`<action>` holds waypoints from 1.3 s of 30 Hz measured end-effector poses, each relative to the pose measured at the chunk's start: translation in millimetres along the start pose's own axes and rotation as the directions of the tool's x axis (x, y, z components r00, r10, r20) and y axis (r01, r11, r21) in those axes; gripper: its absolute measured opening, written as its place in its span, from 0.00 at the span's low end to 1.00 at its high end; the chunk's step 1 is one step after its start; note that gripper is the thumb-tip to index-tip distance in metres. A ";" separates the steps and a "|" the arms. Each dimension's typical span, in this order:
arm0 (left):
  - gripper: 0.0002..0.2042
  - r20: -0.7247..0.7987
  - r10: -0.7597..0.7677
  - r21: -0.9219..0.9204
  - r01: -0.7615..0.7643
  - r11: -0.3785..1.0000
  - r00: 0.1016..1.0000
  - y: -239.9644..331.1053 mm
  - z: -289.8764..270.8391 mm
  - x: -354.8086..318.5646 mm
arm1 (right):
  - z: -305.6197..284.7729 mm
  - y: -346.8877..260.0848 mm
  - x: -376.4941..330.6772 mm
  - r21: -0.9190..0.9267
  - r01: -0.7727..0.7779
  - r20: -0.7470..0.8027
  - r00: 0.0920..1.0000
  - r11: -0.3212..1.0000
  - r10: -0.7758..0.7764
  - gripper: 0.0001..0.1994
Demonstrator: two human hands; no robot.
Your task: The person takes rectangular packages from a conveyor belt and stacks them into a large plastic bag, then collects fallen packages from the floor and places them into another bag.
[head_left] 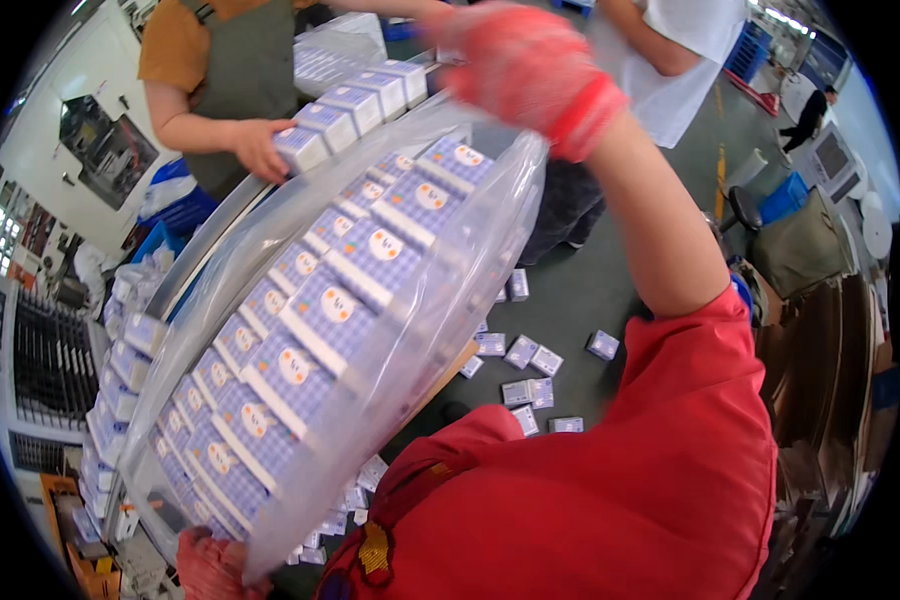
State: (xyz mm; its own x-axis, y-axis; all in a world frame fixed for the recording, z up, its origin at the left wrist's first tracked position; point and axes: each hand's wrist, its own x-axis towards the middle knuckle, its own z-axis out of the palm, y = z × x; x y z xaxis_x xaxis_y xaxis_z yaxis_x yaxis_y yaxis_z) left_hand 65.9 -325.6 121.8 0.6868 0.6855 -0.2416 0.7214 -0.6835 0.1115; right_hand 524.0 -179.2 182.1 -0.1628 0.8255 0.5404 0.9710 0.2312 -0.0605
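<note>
A large clear plastic bag [470, 285] slants from lower left to upper middle. Inside it are rows of purple-checked small cartons [292, 365], each printed with a white cartoon figure. At the bag's near end my left hand [210, 565], in a pinkish-red knit glove, is closed on the plastic; its lower part is cut off by the picture edge. My right hand [525, 75], in a similar glove, is raised above the bag's far end. Motion blurs its fingers, so I cannot tell whether it holds the plastic.
Across from me, a person's hand [262, 148] touches a row of white-and-purple cartons [325, 122]. Another person in white [670, 80] stands at the far right. Loose cartons [528, 392] lie on the floor. More cartons [120, 370] line the left side; flattened cardboard [820, 370] stands right.
</note>
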 end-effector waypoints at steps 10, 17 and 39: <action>0.16 -0.331 0.254 -0.056 -0.288 0.956 0.909 -8.0 -27.9 -11.1 | 103.0 -202.9 15.8 0.741 0.175 0.616 0.208 0.649 -0.760 0.37; 0.12 -0.616 -0.291 -0.460 -0.035 0.887 0.732 -152.1 -12.6 -67.3 | 112.5 -289.9 110.6 0.744 0.039 0.581 0.454 0.667 -0.675 0.37; 0.31 -0.504 -0.749 -0.460 0.600 0.655 0.431 -378.5 91.0 63.6 | 320.8 -376.4 154.8 0.279 -0.620 0.877 0.475 0.734 0.068 0.39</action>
State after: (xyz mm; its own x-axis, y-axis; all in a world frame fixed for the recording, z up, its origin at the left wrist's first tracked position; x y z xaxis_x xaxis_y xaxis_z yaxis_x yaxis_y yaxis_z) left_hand -171.5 -46.2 -23.4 -0.1997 0.9333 0.2985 0.9251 0.0792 0.3713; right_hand 77.2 26.7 19.3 -0.1646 0.8599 -0.4832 0.7646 -0.1983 -0.6133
